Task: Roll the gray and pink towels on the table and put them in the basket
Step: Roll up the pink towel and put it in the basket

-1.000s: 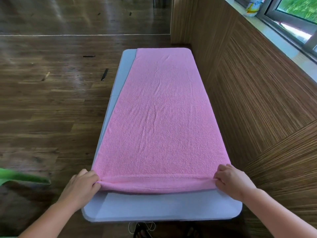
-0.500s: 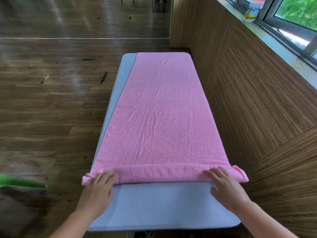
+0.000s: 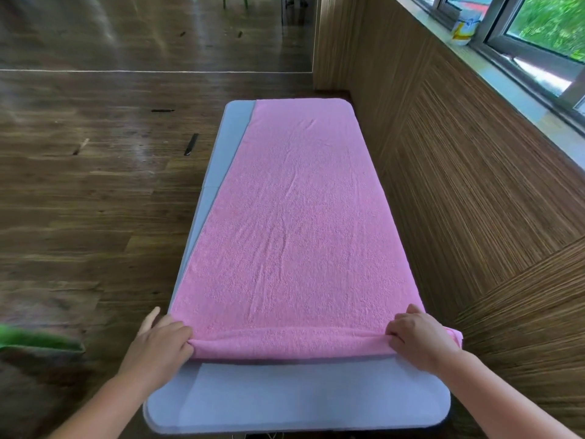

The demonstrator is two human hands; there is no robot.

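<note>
I read no legible txt, nos. or signs in head view. Only candidate: the printed label on the white container (image 3: 462, 30) standing on the window sill (image 3: 519, 90). Print is yellow/blue and too blurred to read.

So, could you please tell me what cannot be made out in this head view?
Head view:
Gray towel: not seen; the pink towel covers most of the table.
Basket: only a blurred green shape, cut off by the left edge.
Fingertips of the left hand and right hand: tucked into the towel's rolled edge.
Windowsill container: label too small and blurred.
</note>
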